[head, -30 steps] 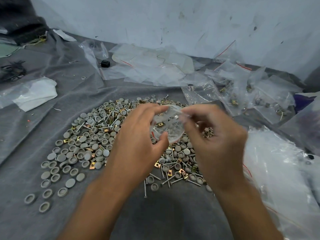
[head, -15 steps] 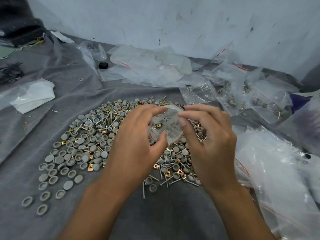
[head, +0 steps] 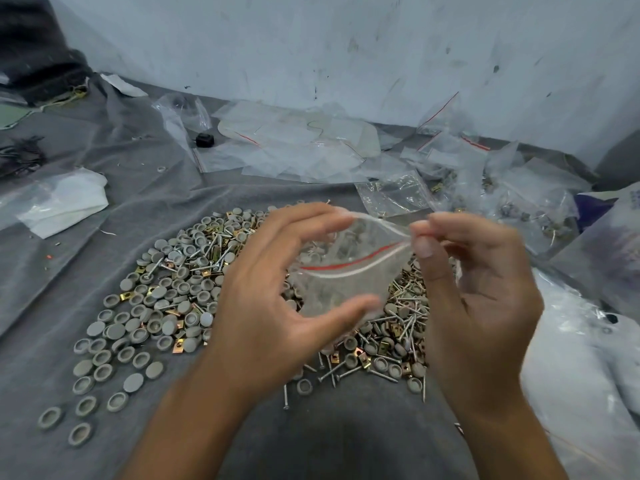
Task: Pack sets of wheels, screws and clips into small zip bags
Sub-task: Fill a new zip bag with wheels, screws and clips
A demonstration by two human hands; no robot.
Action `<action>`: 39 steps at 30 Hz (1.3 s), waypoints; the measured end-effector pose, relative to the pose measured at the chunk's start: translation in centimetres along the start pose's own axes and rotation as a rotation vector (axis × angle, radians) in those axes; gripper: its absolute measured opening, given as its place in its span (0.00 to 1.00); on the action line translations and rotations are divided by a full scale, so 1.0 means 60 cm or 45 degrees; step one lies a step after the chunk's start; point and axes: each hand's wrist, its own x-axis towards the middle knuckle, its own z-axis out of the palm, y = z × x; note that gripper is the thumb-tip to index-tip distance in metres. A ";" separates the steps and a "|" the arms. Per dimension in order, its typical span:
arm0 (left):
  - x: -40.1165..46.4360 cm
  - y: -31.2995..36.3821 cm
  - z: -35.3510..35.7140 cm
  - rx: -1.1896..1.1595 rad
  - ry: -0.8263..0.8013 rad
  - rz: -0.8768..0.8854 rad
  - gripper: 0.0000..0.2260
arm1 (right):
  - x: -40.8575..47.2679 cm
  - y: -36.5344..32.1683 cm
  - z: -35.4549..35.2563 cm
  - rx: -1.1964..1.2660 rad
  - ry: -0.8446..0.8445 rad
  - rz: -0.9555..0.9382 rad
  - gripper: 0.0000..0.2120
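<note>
Grey cloth-covered surface [head: 52,278] fills most of the frame, w/ the big loose pile of parts [head: 194,289] at centre: grey wheels [head: 114,330] spread toward lower left, screws [head: 403,320] and brass clips [head: 384,348] thicker toward centre-right. Pile is still large, so by my read most of the job is left. Right side, upper right to lower right: a heap of filled bags [head: 512,202] w/ small parts visible inside, so some sets look done; count can't be told. Upper centre, vs the wall: a stack of flat empty zip bags [head: 298,147], plenty left. Centre, above the pile: a small zip bag [head: 346,271] w/ red seal line, held up btwn both hands. Left hand [head: 277,299] cups it, thumb under and fingers [head: 311,216] over the top edge; right hand [head: 474,289] pinches the right corner of the mouth btwn thumb and fingertips. Mouth looks partly parted; grey shapes show through the plastic, but whether they're in the bag or the pile behind, can't tell. Likely step: opening or sealing this bag.
</note>
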 end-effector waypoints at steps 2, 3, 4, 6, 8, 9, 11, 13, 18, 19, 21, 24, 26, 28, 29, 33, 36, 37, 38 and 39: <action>0.000 0.001 0.002 -0.166 0.076 -0.069 0.16 | -0.002 -0.007 0.000 0.244 0.018 0.169 0.12; 0.000 0.001 0.004 -0.271 0.110 -0.128 0.13 | -0.003 -0.010 0.001 0.336 0.003 0.253 0.11; 0.001 0.001 0.005 -0.367 0.129 -0.192 0.11 | -0.003 -0.010 0.001 0.404 -0.027 0.339 0.11; 0.001 -0.003 0.006 -0.496 0.124 -0.300 0.11 | -0.004 -0.006 0.001 0.446 -0.099 0.475 0.12; 0.003 -0.008 0.007 -0.561 0.083 -0.377 0.14 | -0.006 -0.001 0.001 0.428 -0.139 0.545 0.13; 0.004 -0.009 0.007 -0.574 0.063 -0.405 0.16 | -0.007 0.002 0.000 0.410 -0.145 0.564 0.13; 0.004 -0.012 0.007 -0.544 0.046 -0.436 0.21 | -0.009 0.006 0.000 0.371 -0.139 0.592 0.13; 0.004 -0.013 0.009 -0.487 0.052 -0.434 0.23 | -0.013 0.010 -0.001 0.360 -0.130 0.620 0.13; 0.006 -0.011 0.010 -0.457 0.112 -0.385 0.19 | -0.020 0.010 0.002 0.422 -0.103 0.617 0.10; 0.006 -0.009 0.009 -0.495 0.119 -0.396 0.19 | -0.021 0.010 0.003 0.445 -0.095 0.618 0.10; 0.007 -0.005 0.008 -0.577 0.117 -0.426 0.19 | -0.024 0.010 0.004 0.474 -0.094 0.613 0.10; 0.008 -0.003 0.007 -0.654 0.112 -0.448 0.19 | -0.027 0.011 0.005 0.499 -0.111 0.597 0.10; 0.009 -0.002 0.007 -0.660 0.107 -0.452 0.19 | -0.027 0.012 0.005 0.517 -0.137 0.618 0.14; 0.009 -0.001 0.006 -0.653 0.091 -0.453 0.19 | -0.028 0.013 0.004 0.534 -0.175 0.650 0.18; 0.009 -0.001 0.005 -0.650 0.083 -0.457 0.19 | -0.027 0.013 0.003 0.537 -0.183 0.661 0.19; 0.009 0.001 0.005 -0.656 0.046 -0.479 0.20 | -0.028 0.010 0.004 0.544 -0.154 0.634 0.16; 0.009 0.002 0.007 -0.702 0.025 -0.488 0.20 | -0.032 0.008 0.008 0.553 -0.120 0.600 0.14; 0.009 0.002 0.007 -0.726 0.021 -0.497 0.20 | -0.033 0.008 0.009 0.555 -0.113 0.596 0.13; 0.009 0.002 0.006 -0.751 0.018 -0.505 0.20 | -0.034 0.008 0.010 0.558 -0.111 0.598 0.13; 0.009 0.002 0.006 -0.769 0.013 -0.510 0.19 | -0.034 0.009 0.010 0.561 -0.113 0.602 0.14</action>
